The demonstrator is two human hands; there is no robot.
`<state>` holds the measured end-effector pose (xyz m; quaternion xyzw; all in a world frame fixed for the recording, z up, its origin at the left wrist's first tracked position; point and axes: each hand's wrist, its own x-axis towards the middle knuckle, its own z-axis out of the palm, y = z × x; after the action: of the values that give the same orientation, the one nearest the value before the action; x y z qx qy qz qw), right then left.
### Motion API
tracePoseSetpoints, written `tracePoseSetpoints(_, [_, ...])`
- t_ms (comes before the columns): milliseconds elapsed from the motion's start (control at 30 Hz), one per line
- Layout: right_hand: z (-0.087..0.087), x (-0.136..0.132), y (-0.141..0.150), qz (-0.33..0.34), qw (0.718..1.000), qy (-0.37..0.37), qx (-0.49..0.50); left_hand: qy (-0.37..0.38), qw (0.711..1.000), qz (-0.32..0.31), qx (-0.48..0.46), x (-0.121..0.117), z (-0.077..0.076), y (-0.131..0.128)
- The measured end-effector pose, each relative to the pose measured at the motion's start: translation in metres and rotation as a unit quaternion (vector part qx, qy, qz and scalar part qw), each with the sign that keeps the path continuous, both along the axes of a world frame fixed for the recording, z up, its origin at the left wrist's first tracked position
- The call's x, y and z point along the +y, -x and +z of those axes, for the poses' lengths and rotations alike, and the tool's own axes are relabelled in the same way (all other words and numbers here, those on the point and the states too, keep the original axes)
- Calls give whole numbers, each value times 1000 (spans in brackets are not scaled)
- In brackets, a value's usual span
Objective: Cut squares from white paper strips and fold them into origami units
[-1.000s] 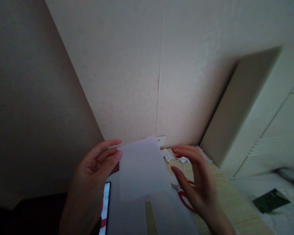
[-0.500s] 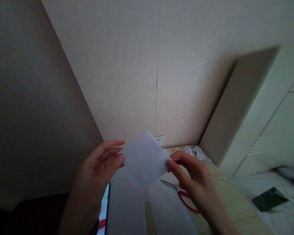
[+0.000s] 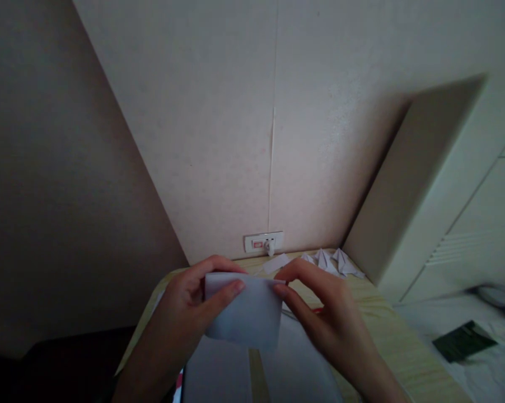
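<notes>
A small white piece of paper is held up between both hands above a light wooden table. My left hand pinches its left edge, thumb across the front. My right hand pinches its upper right corner with thumb and fingertips. Two long white paper strips lie flat on the table under the hands. A bit of red scissors handle shows behind my right hand.
Folded white paper shapes and a small scrap lie at the table's far edge under a wall socket. A pale cabinet stands at the right. A dark green card lies on white bedding.
The paper has come down and turned level, its top edge folded toward me. Both hands lowered with it and closed on its edges. The socket behind is now uncovered.
</notes>
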<state>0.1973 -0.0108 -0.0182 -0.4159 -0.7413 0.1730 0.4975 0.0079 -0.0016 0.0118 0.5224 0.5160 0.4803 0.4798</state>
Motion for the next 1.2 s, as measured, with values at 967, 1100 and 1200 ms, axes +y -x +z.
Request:
tracePoseSetpoints(967, [11, 7, 1, -10, 982, 132, 135, -2, 999, -26, 30, 0, -3, 10])
tracePoseSetpoints(1100, [11, 9, 0, -3, 980, 137, 142, -1, 1000, -18, 17, 0, -3, 9])
tracePoseSetpoints(1200, [11, 9, -2, -4, 981, 126, 147, -27, 999, -14, 14, 1, -5, 9])
